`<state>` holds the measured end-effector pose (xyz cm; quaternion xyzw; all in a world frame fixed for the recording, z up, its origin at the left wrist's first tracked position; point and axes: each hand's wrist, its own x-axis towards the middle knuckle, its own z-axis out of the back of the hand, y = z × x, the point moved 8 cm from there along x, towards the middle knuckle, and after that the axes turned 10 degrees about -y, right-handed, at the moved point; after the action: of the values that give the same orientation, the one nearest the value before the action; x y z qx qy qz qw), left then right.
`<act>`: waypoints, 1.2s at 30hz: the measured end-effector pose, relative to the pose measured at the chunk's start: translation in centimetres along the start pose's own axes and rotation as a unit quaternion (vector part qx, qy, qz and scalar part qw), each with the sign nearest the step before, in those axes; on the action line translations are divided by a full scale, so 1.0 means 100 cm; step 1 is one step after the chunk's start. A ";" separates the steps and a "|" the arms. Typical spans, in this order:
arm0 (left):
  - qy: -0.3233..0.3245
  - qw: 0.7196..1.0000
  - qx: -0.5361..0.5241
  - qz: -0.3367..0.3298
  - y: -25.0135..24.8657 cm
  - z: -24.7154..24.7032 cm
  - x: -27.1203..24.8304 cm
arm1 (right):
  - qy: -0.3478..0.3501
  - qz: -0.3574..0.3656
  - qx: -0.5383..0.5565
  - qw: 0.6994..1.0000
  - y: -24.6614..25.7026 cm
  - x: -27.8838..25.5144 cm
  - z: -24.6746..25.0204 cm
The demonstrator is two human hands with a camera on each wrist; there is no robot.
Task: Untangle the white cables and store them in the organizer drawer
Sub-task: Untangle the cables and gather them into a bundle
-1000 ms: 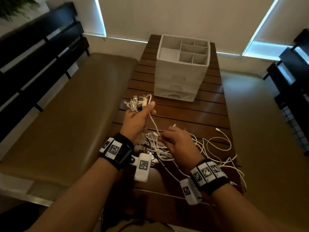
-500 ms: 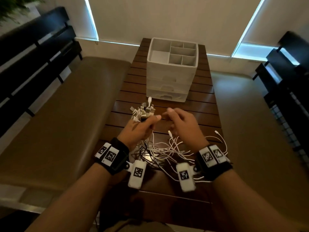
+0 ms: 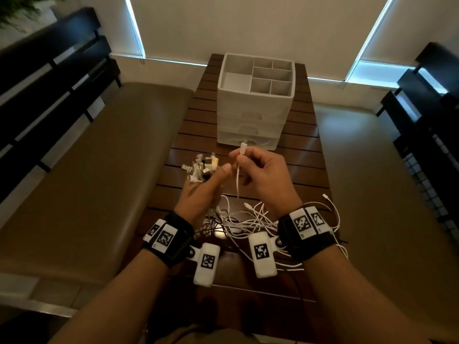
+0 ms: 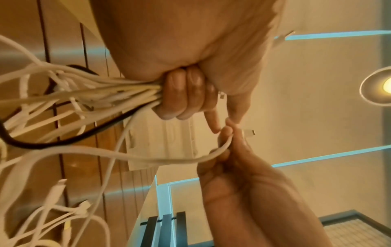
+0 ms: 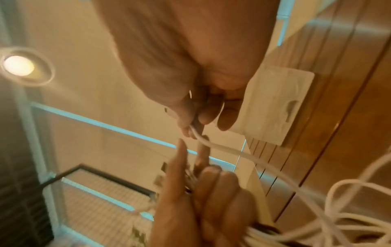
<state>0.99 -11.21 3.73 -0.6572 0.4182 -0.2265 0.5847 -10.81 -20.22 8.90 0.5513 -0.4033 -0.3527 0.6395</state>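
Note:
My left hand grips a bundle of white cables in its fist, and their plug ends fan out above the knuckles. My right hand pinches a single white cable just below its connector, holding it upright right beside the left thumb. The rest of the cables lie in a tangle on the wooden table under both wrists. The white organizer, with open top compartments and stacked drawers that look closed, stands farther back on the table.
A brown padded bench runs along the table's left side with a dark slatted backrest. Dark furniture stands at the right. One black cable runs through the white ones. A lit ceiling lamp shows overhead.
My right hand left the tangle on the table, rose toward the left hand and now pinches one cable end upright. The left hand kept its bundle and stayed close.

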 end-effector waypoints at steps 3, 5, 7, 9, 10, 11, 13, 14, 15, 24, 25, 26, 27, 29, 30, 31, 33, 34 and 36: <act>-0.006 0.999 -0.005 -0.039 -0.015 0.002 0.005 | -0.004 0.079 -0.074 0.994 0.008 -0.006 -0.006; 0.008 0.998 -0.004 -0.062 -0.022 -0.003 0.004 | -0.021 0.115 -0.109 0.987 0.011 -0.010 -0.009; 0.013 0.997 -0.005 -0.074 -0.024 -0.008 0.005 | -0.041 0.134 -0.133 0.981 0.013 -0.014 -0.012; 0.020 0.997 -0.010 -0.068 -0.023 -0.011 0.004 | -0.071 0.140 -0.122 0.980 0.013 -0.018 -0.012; 0.026 0.998 -0.009 -0.064 -0.024 -0.014 0.002 | -0.082 0.140 -0.109 0.981 0.014 -0.020 -0.011; 0.034 0.997 -0.003 -0.063 -0.024 -0.016 0.001 | -0.089 0.142 -0.103 0.980 0.015 -0.021 -0.011; 0.041 0.997 0.015 -0.056 -0.026 -0.019 -0.002 | -0.094 0.148 -0.110 0.978 0.018 -0.023 -0.010; 0.042 0.998 0.020 -0.050 -0.026 -0.020 -0.003 | -0.090 0.145 -0.116 0.978 0.019 -0.023 -0.011; 0.041 0.998 0.023 -0.041 -0.025 -0.020 -0.003 | -0.084 0.140 -0.120 0.979 0.020 -0.024 -0.011; 0.044 0.998 0.045 -0.007 -0.027 -0.026 -0.007 | 0.034 0.115 -0.122 0.985 0.021 -0.029 -0.019; 0.053 0.997 0.052 -0.015 -0.030 -0.028 -0.007 | 0.039 0.093 -0.094 0.991 0.017 -0.030 -0.020; 0.059 0.996 0.060 -0.023 -0.034 -0.029 -0.007 | 0.042 0.066 -0.061 0.995 0.014 -0.031 -0.022; 0.060 0.995 0.067 -0.030 -0.039 -0.030 -0.006 | 0.044 0.044 -0.037 0.997 0.010 -0.033 -0.024; 0.058 0.994 0.085 -0.034 -0.046 -0.031 -0.005 | 0.038 0.021 0.003 0.999 0.011 -0.035 -0.026; 0.059 0.994 0.083 -0.032 -0.049 -0.031 -0.004 | 0.023 0.010 0.031 0.999 0.015 -0.035 -0.021; 0.063 0.995 0.074 -0.033 -0.049 -0.030 -0.002 | -0.003 -0.002 0.060 0.998 0.019 -0.032 -0.013; 0.060 0.993 0.098 -0.041 -0.046 -0.025 -0.003 | -0.042 0.003 0.062 0.997 0.032 -0.020 0.003; 0.062 0.989 0.123 -0.047 -0.044 -0.026 -0.005 | -0.023 0.017 0.026 0.999 0.040 -0.014 0.002; 0.076 0.986 0.141 -0.050 -0.036 -0.036 -0.012 | 0.059 0.048 -0.083 0.994 0.050 -0.005 -0.016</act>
<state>-1.43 -12.46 8.17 -0.5695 0.3919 -0.3615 0.6256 -9.59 -18.39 13.67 0.4961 -0.3598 -0.3205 0.7223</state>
